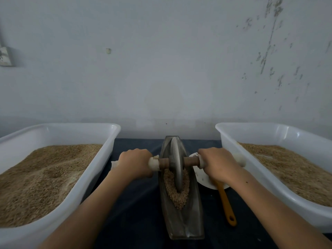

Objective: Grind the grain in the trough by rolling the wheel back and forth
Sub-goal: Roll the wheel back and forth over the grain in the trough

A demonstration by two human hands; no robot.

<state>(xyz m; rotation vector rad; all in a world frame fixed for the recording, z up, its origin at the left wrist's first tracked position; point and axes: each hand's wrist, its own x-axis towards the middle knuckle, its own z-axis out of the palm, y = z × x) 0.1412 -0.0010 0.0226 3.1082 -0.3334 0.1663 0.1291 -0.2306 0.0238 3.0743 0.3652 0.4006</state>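
As we look down from the head camera, the trough (181,218) lies at the centre of the dark bench (136,212), its long axis running from six o'clock, nearest us, to twelve o'clock, toward the wall (161,60). We see that it is boat-shaped, narrowing to a tip at the far end. The wheel (177,164) stands upright on edge in the far half of the trough, its plane in line with the trough's long axis. Its axle (191,161) crosses at right angles, pointing to three and nine o'clock. Our left hand (134,163) is clenched round the cloth-wrapped grip at the nine o'clock end, knuckles up, and our right hand (218,163) is clenched likewise round the wrapped grip at the three o'clock end. The grain (177,194) lies heaped in the trough around and on the near side of the wheel's rim, tapering toward six o'clock. Two white tubs of grain flank the trough: the left tub (100,155) at nine o'clock and the right tub (231,155) at three o'clock, each well apart from it. Just beside the trough, under the right wrist, rests a white dish (203,177), and a yellow handle (227,205) runs from it toward five o'clock.
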